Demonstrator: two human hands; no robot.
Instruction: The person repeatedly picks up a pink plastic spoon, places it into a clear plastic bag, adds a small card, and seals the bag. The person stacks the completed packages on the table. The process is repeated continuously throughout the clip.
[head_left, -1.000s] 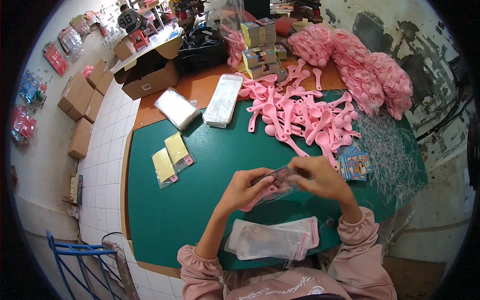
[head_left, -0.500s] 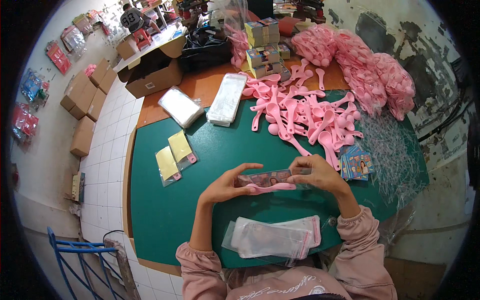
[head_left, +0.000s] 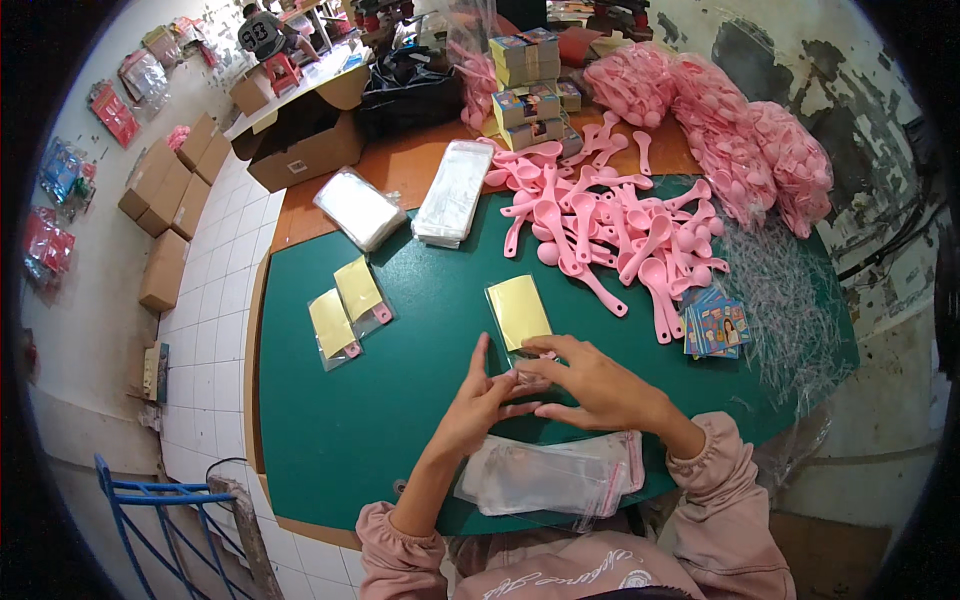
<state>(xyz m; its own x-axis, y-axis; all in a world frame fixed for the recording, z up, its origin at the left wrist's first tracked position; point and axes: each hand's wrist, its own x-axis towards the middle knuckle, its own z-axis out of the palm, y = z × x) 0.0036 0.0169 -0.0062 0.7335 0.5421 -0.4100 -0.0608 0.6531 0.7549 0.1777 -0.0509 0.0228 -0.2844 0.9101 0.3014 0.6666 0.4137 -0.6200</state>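
A clear plastic bag with a yellow card (head_left: 520, 314) in it lies on the green table, a bit of pink spoon showing near its lower end. My left hand (head_left: 472, 405) is at that lower end, index finger pointing up, its thumb and other fingers closed on the plastic. From the other side my right hand (head_left: 610, 392) reaches over the same end with fingers spread and fingertips on the bag. Close below the hands lies a pile of flat clear bags (head_left: 550, 478). Fingers partly hide the bag's end.
Two similar bags with yellow cards (head_left: 358, 288) lie at left. A heap of pink spoons (head_left: 610, 225) spreads at back right, beside blue printed cards (head_left: 716, 325) and clear plastic shreds (head_left: 785, 300). Stacks of clear bags (head_left: 452, 195) and banded cards (head_left: 527, 105) stand farther back.
The spoon and printed card, held up between both hands before, are now in the bag lying on the table, yellow side up. Both hands have moved down to its near end.
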